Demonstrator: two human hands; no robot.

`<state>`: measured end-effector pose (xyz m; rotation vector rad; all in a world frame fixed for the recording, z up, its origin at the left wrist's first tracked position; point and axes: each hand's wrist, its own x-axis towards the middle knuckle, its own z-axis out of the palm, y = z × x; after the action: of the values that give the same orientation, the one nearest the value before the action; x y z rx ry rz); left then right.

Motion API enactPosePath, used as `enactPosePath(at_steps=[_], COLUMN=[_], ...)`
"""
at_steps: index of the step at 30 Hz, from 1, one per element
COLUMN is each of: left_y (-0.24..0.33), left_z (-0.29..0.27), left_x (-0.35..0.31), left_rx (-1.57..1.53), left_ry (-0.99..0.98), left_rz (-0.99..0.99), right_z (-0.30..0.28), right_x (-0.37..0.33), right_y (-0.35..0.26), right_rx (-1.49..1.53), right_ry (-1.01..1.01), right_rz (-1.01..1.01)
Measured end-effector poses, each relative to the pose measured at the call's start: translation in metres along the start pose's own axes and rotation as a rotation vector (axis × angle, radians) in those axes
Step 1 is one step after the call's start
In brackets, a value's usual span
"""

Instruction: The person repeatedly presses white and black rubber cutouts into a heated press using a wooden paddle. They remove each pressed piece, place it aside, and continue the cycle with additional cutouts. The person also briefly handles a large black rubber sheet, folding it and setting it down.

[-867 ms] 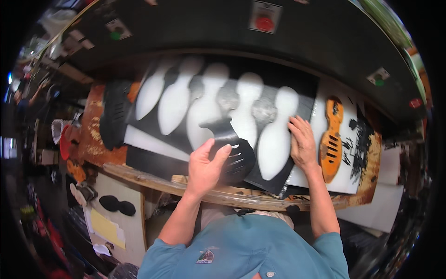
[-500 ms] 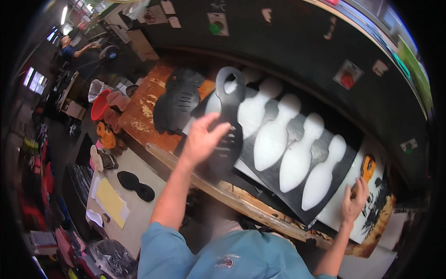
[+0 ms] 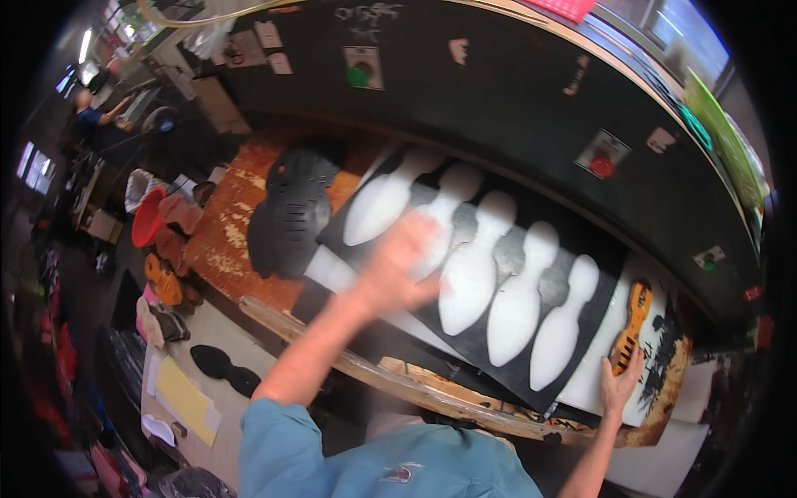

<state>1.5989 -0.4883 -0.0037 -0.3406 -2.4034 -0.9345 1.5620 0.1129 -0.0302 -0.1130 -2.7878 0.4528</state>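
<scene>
A black sheet lies on the bench with several sole-shaped openings, and the white board shows through them. Over its left-middle part hovers my left hand, smeared by motion, thumb apart from the fingers and nothing visible in it. At the right end of the bench my right hand has its fingers around the lower end of an orange sole-shaped cutting die with dark slots. Black slotted sole pieces lie in an overlapping pile left of the sheet.
Black scraps lie beside the die. A dark panel with green and red buttons rises behind the bench. On a side table at left are a black sole piece and yellow paper. Another person works far left.
The black slotted sole piece has left my left hand, which has moved right over the sheet, uncovering the leftmost openings. My right hand stays at the die. The whole view has shifted slightly.
</scene>
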Motion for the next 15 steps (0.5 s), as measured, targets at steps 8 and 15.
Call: enactPosePath(at_steps=[8, 15], left_y=[0.106, 0.126], left_z=[0.119, 0.117], left_x=[-0.025, -0.014], left_rx=[0.224, -0.029], left_ry=[-0.627, -0.494], left_rz=[0.537, 0.463], right_z=[-0.016, -0.050], right_x=[0.002, 0.013], right_y=[-0.012, 0.000], right_rx=[0.048, 0.793], right_ry=[-0.073, -0.155], right_rz=[-0.031, 0.035])
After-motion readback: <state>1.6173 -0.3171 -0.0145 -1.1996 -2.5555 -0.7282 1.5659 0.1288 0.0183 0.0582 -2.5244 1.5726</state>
